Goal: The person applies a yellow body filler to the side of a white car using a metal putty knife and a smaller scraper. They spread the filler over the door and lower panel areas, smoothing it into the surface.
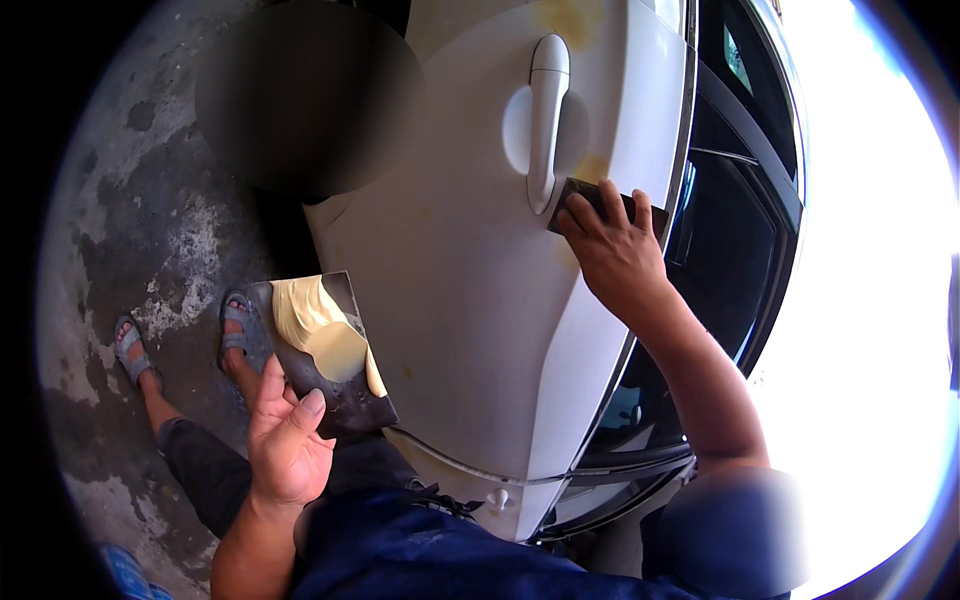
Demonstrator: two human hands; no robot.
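My left hand (pixel 290 450) grips the lower edge of a dark flat plate (pixel 350 408), thumb on top and fingers beneath. Creamy yellow filler paste (pixel 303 308) is spread thickly across the plate's upper part, with a strip along its right edge. My right hand (pixel 620 255) presses a dark, thin rectangular spreader (pixel 580 190) against the white car door (pixel 450 290), just beside the lower end of the door handle (pixel 548 110). A yellowish patch (pixel 592 166) shows by the spreader, and another yellowish patch (pixel 572 20) lies beyond the handle.
Dark car windows (pixel 730 230) run along the right of the door. Below, a seam divides it from another panel with a small handle (pixel 498 497). My sandalled feet (pixel 237 318) stand on the stained concrete floor (pixel 185 255). A blurred dark round area covers the upper left.
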